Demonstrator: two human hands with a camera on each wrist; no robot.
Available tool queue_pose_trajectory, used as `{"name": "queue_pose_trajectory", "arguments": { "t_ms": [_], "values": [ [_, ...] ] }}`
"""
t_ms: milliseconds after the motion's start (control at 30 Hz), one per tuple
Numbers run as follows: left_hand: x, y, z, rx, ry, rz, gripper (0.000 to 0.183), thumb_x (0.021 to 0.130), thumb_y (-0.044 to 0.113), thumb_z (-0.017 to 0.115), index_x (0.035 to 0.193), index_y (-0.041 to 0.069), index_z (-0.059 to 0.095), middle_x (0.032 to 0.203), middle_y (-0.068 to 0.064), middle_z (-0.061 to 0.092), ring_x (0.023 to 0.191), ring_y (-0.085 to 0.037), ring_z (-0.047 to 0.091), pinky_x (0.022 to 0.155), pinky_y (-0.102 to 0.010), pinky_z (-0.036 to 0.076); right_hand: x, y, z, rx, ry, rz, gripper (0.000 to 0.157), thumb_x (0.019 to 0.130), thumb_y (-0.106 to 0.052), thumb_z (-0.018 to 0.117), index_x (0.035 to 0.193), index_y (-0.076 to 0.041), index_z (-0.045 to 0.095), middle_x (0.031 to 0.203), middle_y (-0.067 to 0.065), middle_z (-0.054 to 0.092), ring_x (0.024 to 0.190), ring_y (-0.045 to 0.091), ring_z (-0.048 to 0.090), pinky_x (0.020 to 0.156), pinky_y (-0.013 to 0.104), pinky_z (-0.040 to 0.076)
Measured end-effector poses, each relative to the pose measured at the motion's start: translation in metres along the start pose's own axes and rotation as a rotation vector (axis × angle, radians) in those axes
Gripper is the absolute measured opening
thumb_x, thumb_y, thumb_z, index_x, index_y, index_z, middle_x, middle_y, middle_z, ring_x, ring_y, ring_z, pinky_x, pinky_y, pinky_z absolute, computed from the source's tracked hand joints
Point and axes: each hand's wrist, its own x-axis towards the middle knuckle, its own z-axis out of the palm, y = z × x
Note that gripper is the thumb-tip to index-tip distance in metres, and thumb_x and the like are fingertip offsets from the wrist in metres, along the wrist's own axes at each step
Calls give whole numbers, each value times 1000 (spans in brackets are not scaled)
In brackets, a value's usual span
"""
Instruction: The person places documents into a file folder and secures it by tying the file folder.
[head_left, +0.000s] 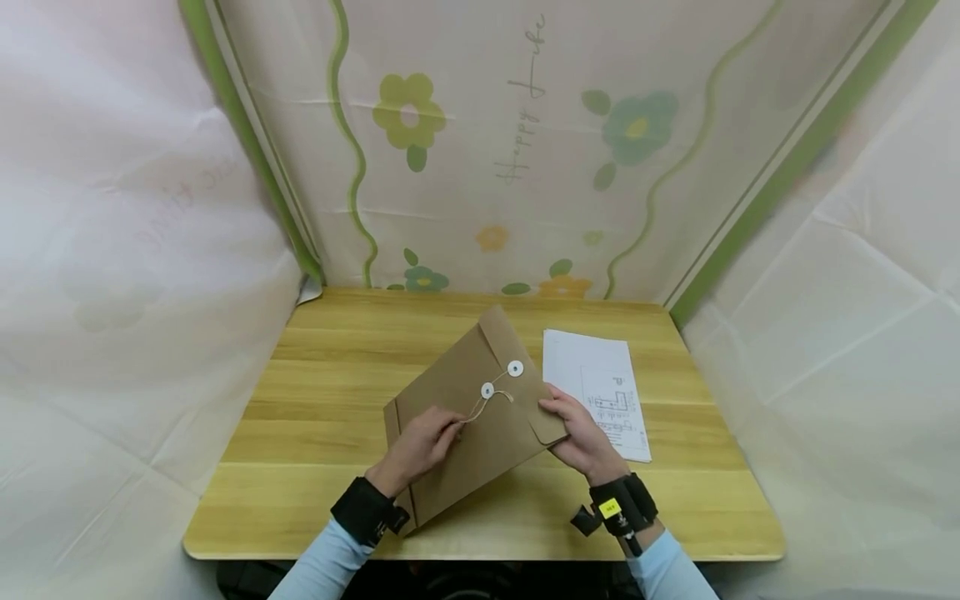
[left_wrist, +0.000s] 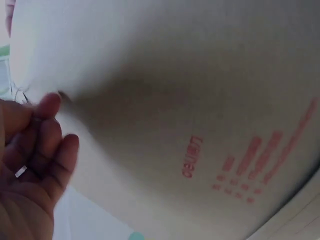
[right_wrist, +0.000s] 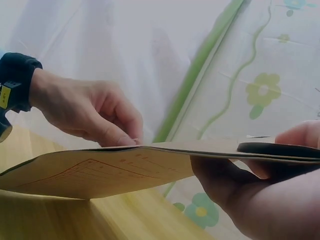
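A brown kraft document envelope is held tilted above the table, with two white button discs on its face, one on the flap and one below it on the body. My left hand pinches the thin string that runs from the lower disc. My right hand grips the envelope's right edge by the flap, thumb on top and fingers underneath, as the right wrist view also shows. Red printing marks the envelope's surface in the left wrist view.
White printed sheets lie on the wooden table, to the right of the envelope and partly behind my right hand. Pale curtains with flower prints surround the table at the back and both sides.
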Motion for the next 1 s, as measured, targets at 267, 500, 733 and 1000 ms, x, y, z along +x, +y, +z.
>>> {"name": "queue_pose_trajectory", "arguments": {
  "t_ms": [267, 500, 733, 1000],
  "values": [
    [5, 5, -7, 29, -42, -176, 2, 89, 10, 71, 88, 11, 69, 71, 6, 60, 65, -4, 47, 59, -19, 40, -4, -1, -2, 78, -5, 16, 49, 104, -4, 38, 150, 0, 23, 135, 7, 56, 122, 18, 59, 101, 32, 49],
    [8, 9, -9, 37, -67, -137, 10, 88, 10, 70, 81, 13, 63, 76, 3, 54, 75, -10, 44, 72, -26, 36, -11, 4, 4, 172, -364, -121, 49, 97, 11, 18, 141, 3, 38, 135, 11, 53, 124, 21, 54, 105, 33, 45],
    [9, 13, -1, 17, -130, -1, 6, 91, 11, 67, 87, 11, 62, 91, -4, 54, 88, -17, 46, 81, -33, 36, -9, 10, 11, 50, -184, 31, 49, 109, -30, 24, 157, -19, 20, 149, 7, 40, 134, 23, 45, 109, 51, 38],
    [17, 16, 2, -97, -186, -21, 5, 95, 11, 61, 91, 11, 58, 92, 0, 56, 85, -12, 48, 79, -31, 41, -2, 24, 7, -164, -83, 186, 59, 105, -43, 36, 155, -15, 23, 147, 20, 39, 129, 34, 51, 93, 52, 52]
  ]
}}
